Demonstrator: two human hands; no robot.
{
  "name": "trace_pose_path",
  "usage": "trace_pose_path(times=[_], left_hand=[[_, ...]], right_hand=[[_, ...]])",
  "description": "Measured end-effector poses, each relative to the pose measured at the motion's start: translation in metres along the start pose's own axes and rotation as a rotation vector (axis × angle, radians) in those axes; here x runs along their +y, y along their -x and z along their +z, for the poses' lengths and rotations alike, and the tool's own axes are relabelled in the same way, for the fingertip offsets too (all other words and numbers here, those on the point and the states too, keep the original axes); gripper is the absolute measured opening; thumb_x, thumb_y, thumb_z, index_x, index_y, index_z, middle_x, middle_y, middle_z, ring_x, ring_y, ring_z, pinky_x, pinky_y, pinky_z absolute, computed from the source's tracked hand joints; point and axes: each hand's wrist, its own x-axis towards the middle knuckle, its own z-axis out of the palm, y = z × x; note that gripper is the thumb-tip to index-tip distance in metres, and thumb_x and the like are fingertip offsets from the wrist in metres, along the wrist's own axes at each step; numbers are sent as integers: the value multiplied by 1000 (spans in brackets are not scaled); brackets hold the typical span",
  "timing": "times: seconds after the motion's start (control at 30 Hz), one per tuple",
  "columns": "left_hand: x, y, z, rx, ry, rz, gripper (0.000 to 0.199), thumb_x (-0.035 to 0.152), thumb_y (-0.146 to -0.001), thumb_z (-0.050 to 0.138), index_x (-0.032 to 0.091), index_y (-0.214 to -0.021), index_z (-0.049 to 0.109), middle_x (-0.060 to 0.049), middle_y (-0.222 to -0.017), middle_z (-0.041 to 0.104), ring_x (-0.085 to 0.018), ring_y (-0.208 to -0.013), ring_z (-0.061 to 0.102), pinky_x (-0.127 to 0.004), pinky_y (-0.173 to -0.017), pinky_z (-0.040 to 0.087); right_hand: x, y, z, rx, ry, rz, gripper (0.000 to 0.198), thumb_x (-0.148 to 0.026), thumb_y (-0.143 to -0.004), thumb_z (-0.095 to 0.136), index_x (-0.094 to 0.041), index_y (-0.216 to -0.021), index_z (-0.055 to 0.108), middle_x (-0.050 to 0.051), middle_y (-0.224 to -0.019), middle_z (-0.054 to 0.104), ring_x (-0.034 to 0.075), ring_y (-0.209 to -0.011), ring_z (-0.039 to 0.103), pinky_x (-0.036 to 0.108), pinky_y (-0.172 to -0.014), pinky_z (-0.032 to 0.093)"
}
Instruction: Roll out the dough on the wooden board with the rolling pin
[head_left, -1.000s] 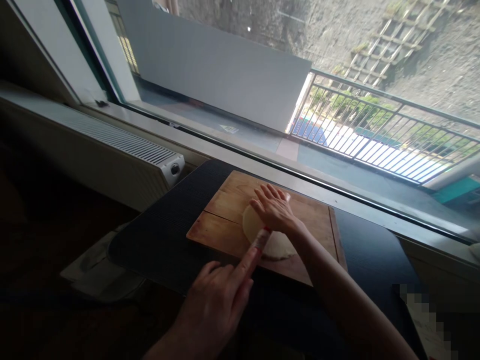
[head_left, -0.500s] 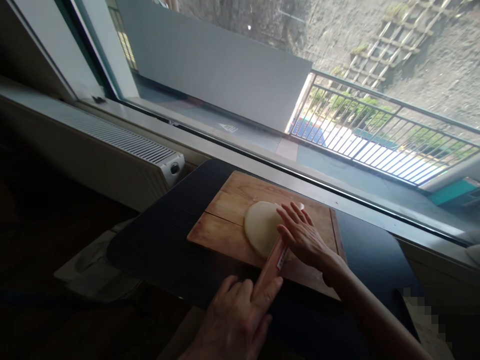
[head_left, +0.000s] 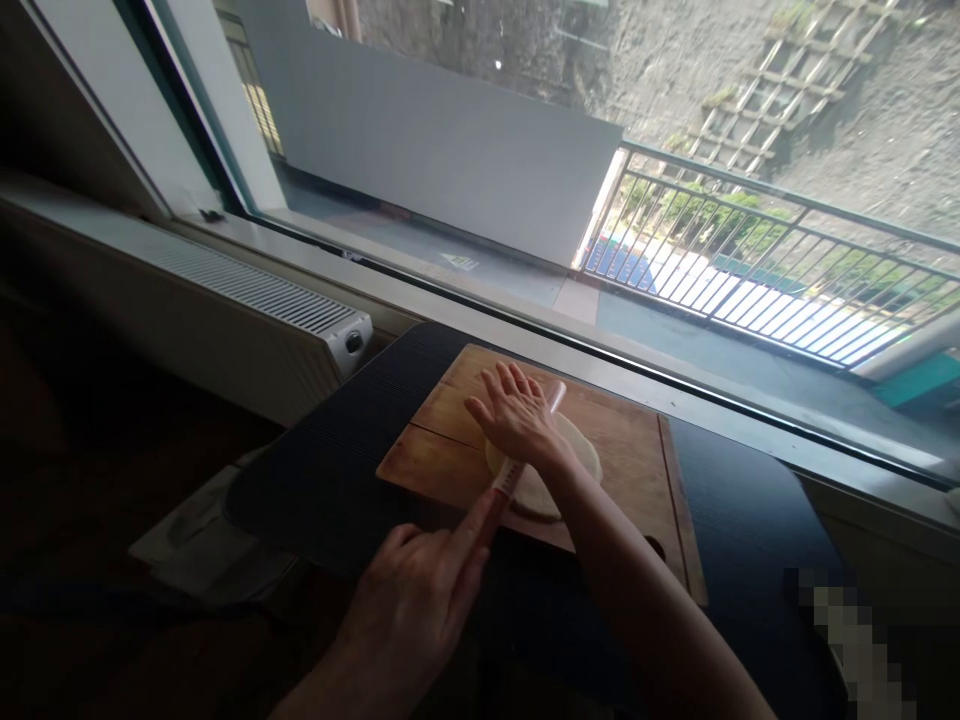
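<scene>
A round, pale sheet of dough [head_left: 574,465] lies flat on a wooden cutting board [head_left: 630,450]. Slanting across its left part is a wooden rolling pin [head_left: 508,478] with a printed label. My left hand [head_left: 416,585] is closed round the near end of the pin, its index finger stretched along it. Flat on top of the pin, over the dough, rests my right hand [head_left: 517,415] with its fingers outstretched. My right forearm and hand hide part of the dough and the middle of the pin.
The board lies on a dark table [head_left: 322,470] with rounded corners. Behind it runs the window sill [head_left: 637,375], and a white radiator [head_left: 247,300] stands to the left. A pale stool-like object [head_left: 202,540] is low at left.
Both hands have moved left with the rolling pin. The pin has gone from the dough's right part to its left part, uncovering the right edge.
</scene>
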Motion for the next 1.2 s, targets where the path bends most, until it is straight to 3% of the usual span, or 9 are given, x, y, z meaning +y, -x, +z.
trace_pose_path(times=[0.23, 0.33, 0.53, 0.67, 0.77, 0.93, 1.0, 1.1, 1.2], left_hand=[[28, 7, 25, 37, -130, 246, 64, 20, -83, 48, 22, -142, 25, -4, -79, 60, -18, -66, 56, -34, -62, 44], [28, 4, 28, 52, -107, 289, 67, 19, -81, 48, 16, -143, 22, -5, -78, 62, -18, -63, 57, -32, -59, 44], [6, 6, 19, -26, 38, 94, 63, 21, -90, 35, 19, -146, 4, -5, -97, 66, -15, -77, 62, -30, -69, 44], [-7, 3, 10, -16, -41, -56, 59, 29, -93, 34, 24, -146, 8, -5, -108, 65, -17, -87, 63, -33, -74, 43], [-4, -1, 5, -9, -89, -74, 56, 32, -93, 35, 25, -145, 14, -4, -104, 66, -19, -87, 62, -33, -74, 42], [22, -1, 12, -17, -94, 40, 58, 29, -93, 36, 26, -145, 11, -3, -92, 63, -17, -76, 58, -34, -74, 42], [33, 0, 19, -38, -90, 95, 62, 28, -92, 38, 26, -146, 9, -3, -90, 61, -17, -74, 56, -34, -72, 42], [41, 4, 26, -65, -75, 172, 67, 25, -89, 42, 23, -146, 7, -4, -88, 60, -17, -72, 55, -33, -68, 42], [36, 7, 23, -65, -46, 162, 64, 23, -89, 41, 23, -145, 10, -4, -89, 62, -17, -74, 56, -33, -70, 42]], right_hand=[[52, 76, -12, -29, 79, 38, 55, -51, -94, 20, -22, -139, 35, 3, -149, 27, 20, -140, 8, 42, -112, 10], [57, 84, -11, -24, 93, 72, 55, -49, -95, 20, -21, -141, 31, 4, -149, 26, 20, -140, 7, 42, -112, 11], [15, 33, 0, 37, 44, 50, 62, -56, -93, 15, -20, -140, 34, 8, -149, 26, 24, -140, 8, 46, -111, 8], [-15, -7, 11, 1, -17, 58, 65, -58, -92, 18, -15, -138, 35, 12, -147, 29, 28, -138, 15, 48, -109, 14], [-16, -13, 10, 7, -35, 38, 59, -55, -92, 24, -15, -132, 42, 11, -145, 34, 26, -137, 18, 43, -107, 21], [29, 41, -8, 28, 10, 22, 51, -50, -95, 22, -19, -117, 56, 6, -139, 43, 20, -137, 20, 39, -110, 15], [50, 78, -13, 36, 52, 79, 49, -46, -96, 21, -20, -125, 52, 5, -143, 38, 19, -138, 16, 39, -111, 14], [75, 132, -14, 86, 135, 163, 53, -43, -96, 20, -16, -141, 31, 7, -149, 25, 18, -139, 15, 41, -112, 15], [90, 152, -13, 102, 206, 140, 57, -45, -95, 22, -13, -142, 27, 8, -149, 23, 19, -139, 12, 42, -113, 11]])
